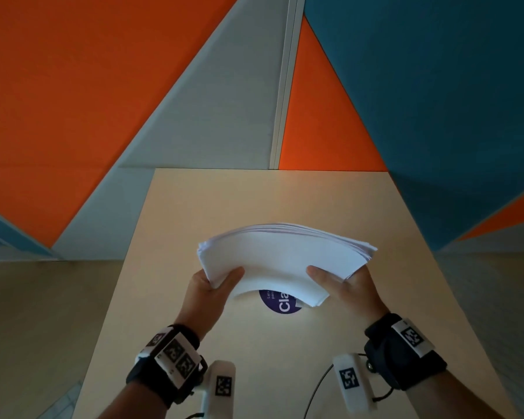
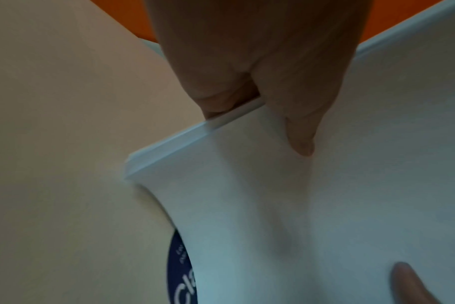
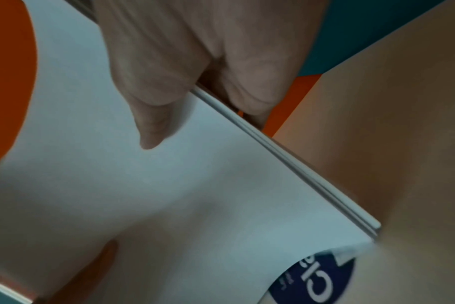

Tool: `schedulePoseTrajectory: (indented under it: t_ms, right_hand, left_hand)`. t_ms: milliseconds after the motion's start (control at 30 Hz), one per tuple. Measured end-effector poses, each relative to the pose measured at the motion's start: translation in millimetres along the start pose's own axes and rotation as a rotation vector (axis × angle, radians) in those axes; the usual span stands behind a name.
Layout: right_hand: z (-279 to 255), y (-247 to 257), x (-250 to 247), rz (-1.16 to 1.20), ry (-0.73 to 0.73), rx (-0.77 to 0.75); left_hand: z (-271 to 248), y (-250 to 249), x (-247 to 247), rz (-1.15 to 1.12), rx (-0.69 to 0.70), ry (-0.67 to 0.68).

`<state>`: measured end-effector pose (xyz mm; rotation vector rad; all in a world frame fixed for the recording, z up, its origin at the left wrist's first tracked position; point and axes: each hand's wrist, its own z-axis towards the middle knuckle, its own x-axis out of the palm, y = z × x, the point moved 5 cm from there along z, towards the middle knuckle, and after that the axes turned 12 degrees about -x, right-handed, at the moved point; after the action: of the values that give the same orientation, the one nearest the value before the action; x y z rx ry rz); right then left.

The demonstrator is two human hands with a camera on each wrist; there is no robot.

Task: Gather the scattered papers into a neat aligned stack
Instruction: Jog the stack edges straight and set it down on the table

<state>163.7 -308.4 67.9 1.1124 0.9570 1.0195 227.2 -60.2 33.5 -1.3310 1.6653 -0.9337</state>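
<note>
You are pinching the thick stack of white paper sheets (image 1: pixel 280 261) with both hands: your left hand (image 1: pixel 208 293) is clamping its left edge, thumb on top and fingers curled underneath, and your right hand (image 1: pixel 350 290) is doing the same at the right edge. Each grip is holding a full wad of sheets, and between the two grips the stack is bowing upward into an arch, lifted off the pale beige desk (image 1: pixel 390 313).

That arch is where trouble is starting, in my judgement. The sheets are already fanning at the far edge and at the corner nearest your right thumb (image 3: pixel 149 131), so the edges are not flush yet. If you are squeezing the grips toward each other any harder, the middle sheets are likely to slide against one another and splay further; if either thumb is relaxing, loose inner sheets could slip out the underside and drop.

Just below the near edge of the stack, a round dark blue sticker with white lettering (image 1: pixel 280 302) is lying on the desk, partly hidden. Tapping the stack down there is probably fine, but a tilted landing would be pushing one corner ahead of the rest. Nearer you than the grips, a thin black cable (image 1: pixel 316 388) is trailing from your right wrist mount and could snag a lowered corner.
</note>
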Motion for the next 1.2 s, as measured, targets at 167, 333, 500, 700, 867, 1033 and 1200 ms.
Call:
schedulePoseTrajectory:
  t_ms: [167, 333, 500, 700, 867, 1033, 1200]
  right_hand:
    - [-2.0, 7.6, -3.0, -0.022, -0.053, -0.018]
    - [2.1, 25.9, -7.6, 0.015, -0.096, -0.082]
    - [6.3, 36.4, -4.7, 0.092, -0.154, -0.126]
    - [7.0, 33.0, -2.9, 0.157, -0.199, -0.080]
    - [6.1, 36.6, -0.5, 0.167, -0.201, -0.094]
    - [7.2, 38.8, -0.2, 0.141, -0.271, -0.092]
    - [9.8, 41.2, 2.6, 0.142, -0.307, -0.094]
  left_hand:
    - [-14.2, -26.5, -6.6, -0.017, 0.137, 0.003]
    - [-34.3, -76.9, -7.9, -0.224, 0.311, 0.001]
    - [-34.5, -85.6, -1.7, -0.306, 0.299, -0.072]
    - [-30.9, -85.2, -4.1, -0.293, 0.286, -0.099]
    - [-24.9, -84.1, -6.8, -0.280, 0.276, -0.079]
    - [-21.6, -79.7, -8.2, -0.284, 0.270, -0.089]
    - [-19.7, -82.2, -5.4, -0.309, 0.272, -0.113]
